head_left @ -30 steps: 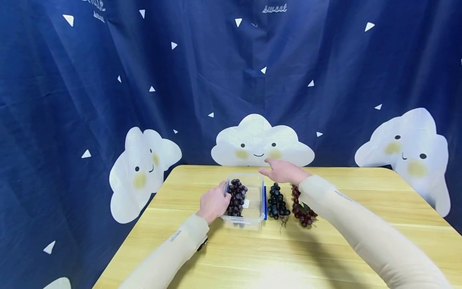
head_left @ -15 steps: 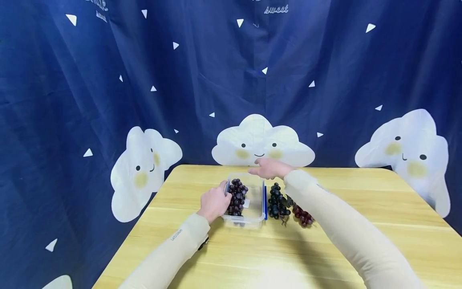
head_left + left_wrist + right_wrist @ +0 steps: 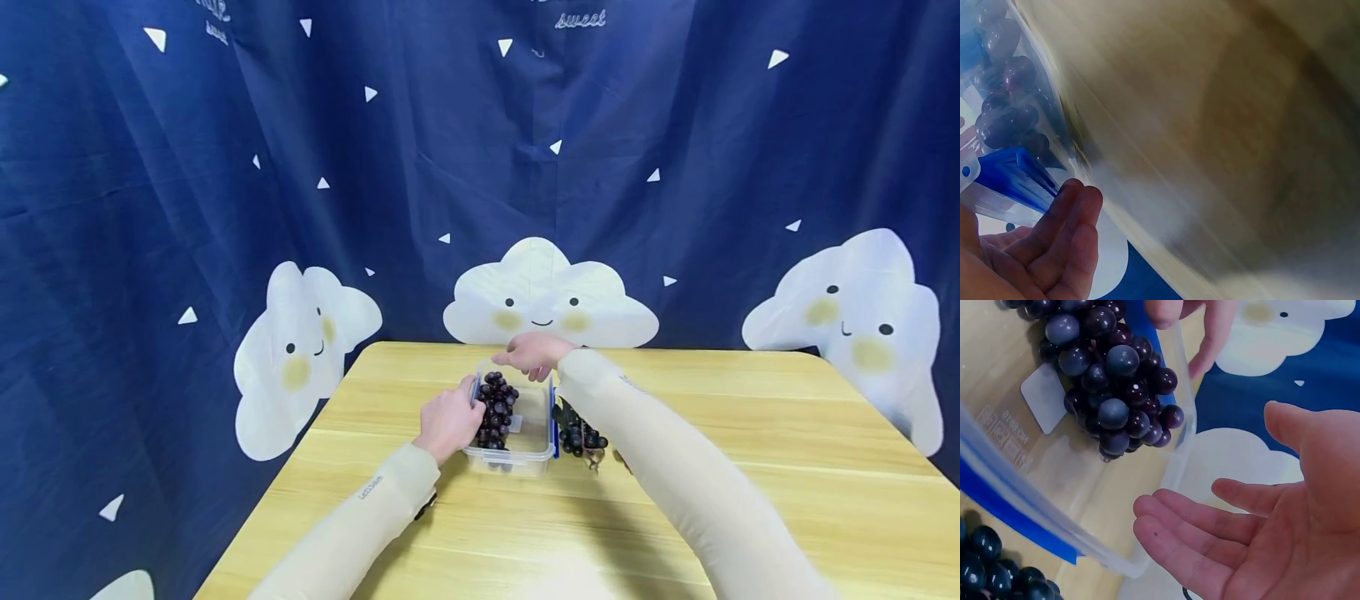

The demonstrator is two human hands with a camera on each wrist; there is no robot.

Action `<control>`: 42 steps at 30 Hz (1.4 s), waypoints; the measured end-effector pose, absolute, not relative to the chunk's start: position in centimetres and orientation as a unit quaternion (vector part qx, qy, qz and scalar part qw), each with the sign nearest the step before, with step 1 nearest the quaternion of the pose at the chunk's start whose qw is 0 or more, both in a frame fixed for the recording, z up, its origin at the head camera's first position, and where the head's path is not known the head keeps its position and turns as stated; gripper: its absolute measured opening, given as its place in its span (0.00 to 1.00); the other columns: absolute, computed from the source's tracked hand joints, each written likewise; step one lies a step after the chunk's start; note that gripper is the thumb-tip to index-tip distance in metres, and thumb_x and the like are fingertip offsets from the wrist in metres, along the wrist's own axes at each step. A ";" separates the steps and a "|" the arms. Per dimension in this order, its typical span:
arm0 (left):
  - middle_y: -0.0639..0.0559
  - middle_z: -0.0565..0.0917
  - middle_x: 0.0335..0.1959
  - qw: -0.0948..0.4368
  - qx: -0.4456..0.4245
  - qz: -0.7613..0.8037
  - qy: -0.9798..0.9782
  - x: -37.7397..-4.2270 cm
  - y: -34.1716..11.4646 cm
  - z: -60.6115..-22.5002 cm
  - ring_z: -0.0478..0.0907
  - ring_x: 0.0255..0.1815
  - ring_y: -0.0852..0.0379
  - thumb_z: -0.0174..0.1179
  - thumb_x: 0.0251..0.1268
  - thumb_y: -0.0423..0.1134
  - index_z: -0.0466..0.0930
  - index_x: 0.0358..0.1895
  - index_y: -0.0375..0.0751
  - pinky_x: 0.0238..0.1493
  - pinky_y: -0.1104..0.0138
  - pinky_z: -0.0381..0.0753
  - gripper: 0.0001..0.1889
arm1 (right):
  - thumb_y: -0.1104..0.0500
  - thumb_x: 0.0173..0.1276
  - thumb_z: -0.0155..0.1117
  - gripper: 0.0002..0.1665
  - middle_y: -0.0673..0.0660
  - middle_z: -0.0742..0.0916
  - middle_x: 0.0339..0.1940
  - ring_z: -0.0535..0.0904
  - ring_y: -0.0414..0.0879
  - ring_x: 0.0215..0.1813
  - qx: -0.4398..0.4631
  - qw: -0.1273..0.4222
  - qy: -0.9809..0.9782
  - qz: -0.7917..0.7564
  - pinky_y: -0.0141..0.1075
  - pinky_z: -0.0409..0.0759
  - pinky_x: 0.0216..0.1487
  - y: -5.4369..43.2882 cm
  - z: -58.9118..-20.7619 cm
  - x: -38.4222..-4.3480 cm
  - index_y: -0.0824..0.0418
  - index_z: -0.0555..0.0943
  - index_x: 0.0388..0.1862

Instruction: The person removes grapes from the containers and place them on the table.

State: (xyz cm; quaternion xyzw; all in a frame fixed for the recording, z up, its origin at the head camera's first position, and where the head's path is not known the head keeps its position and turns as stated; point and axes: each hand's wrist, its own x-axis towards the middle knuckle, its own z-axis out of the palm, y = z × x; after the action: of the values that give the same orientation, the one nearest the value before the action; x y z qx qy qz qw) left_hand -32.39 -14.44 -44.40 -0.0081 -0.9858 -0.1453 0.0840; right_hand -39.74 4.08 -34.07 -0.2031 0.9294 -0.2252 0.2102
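A clear plastic food container (image 3: pixel 534 417) with blue side clips stands on the table. In it, along the left side, lies a bunch of purple grapes (image 3: pixel 497 412). My left hand (image 3: pixel 450 418) grips the container's left wall; in the left wrist view its fingers lie outside by a blue clip (image 3: pixel 1019 175). Over the far edge of the container hovers my right hand (image 3: pixel 534 353), holding nothing. Its fingers (image 3: pixel 1191 534) are spread and lightly bent in the right wrist view, near the container's far corner.
To the container's right lies a bunch of dark blue-black grapes (image 3: pixel 581 437), partly under the right sleeve (image 3: pixel 645 433). A red bunch is almost wholly hidden behind that sleeve. A dark blue curtain (image 3: pixel 420 167) with clouds hangs behind the wooden table (image 3: pixel 480 542).
My right hand has moved left, from beyond the container's right edge to over its far side. Its sleeve now covers most of the red grapes. My left hand keeps its grip.
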 end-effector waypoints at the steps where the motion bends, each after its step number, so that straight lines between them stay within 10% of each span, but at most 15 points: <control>1: 0.48 0.79 0.22 0.086 -0.008 -0.146 -0.986 -32.4 -14.4 -44.4 0.73 0.18 0.52 0.51 0.69 0.51 0.67 0.74 0.53 0.19 0.58 0.69 0.29 | 0.36 0.76 0.50 0.39 0.61 0.84 0.47 0.86 0.56 0.47 -0.199 0.212 0.930 -0.225 0.45 0.85 0.48 3.9 -34.2 -39.8 0.62 0.71 0.73; 14: 0.44 0.83 0.28 0.092 -0.006 -0.146 -0.985 -32.4 -14.3 -44.4 0.74 0.21 0.52 0.51 0.68 0.52 0.67 0.74 0.52 0.20 0.58 0.69 0.31 | 0.39 0.74 0.56 0.30 0.67 0.85 0.50 0.86 0.58 0.48 -0.139 0.237 0.935 -0.226 0.46 0.86 0.46 1.8 -36.2 -40.4 0.63 0.79 0.56; 22: 0.43 0.86 0.32 0.095 -0.008 -0.148 -0.984 -32.3 -14.1 -44.2 0.77 0.24 0.51 0.52 0.68 0.52 0.69 0.72 0.53 0.21 0.57 0.71 0.28 | 0.39 0.74 0.57 0.34 0.64 0.86 0.45 0.87 0.61 0.49 -0.154 0.230 0.940 -0.197 0.37 0.83 0.29 1.0 -36.8 -40.6 0.67 0.77 0.60; 32: 0.44 0.85 0.30 0.096 -0.011 -0.144 -0.985 -32.4 -14.0 -44.3 0.76 0.23 0.50 0.51 0.68 0.50 0.69 0.72 0.53 0.22 0.57 0.71 0.28 | 0.41 0.70 0.63 0.38 0.63 0.81 0.62 0.88 0.61 0.44 -0.164 0.239 0.937 -0.194 0.35 0.82 0.25 0.1 -37.2 -40.4 0.70 0.73 0.66; 42: 0.44 0.85 0.32 0.093 -0.010 -0.144 -0.985 -32.3 -14.3 -44.5 0.76 0.23 0.51 0.51 0.68 0.51 0.68 0.73 0.53 0.22 0.57 0.71 0.29 | 0.42 0.66 0.66 0.33 0.57 0.81 0.44 0.76 0.48 0.38 -0.166 0.254 0.936 -0.179 0.36 0.76 0.30 -0.7 -37.9 -40.9 0.65 0.77 0.59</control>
State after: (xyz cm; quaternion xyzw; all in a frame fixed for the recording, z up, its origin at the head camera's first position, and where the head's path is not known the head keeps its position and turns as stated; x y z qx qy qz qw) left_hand -32.31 -14.26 -44.50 -0.0098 -0.9852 -0.1439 0.0926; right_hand -40.93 -0.65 -37.94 -0.1662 0.9357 -0.1793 0.2542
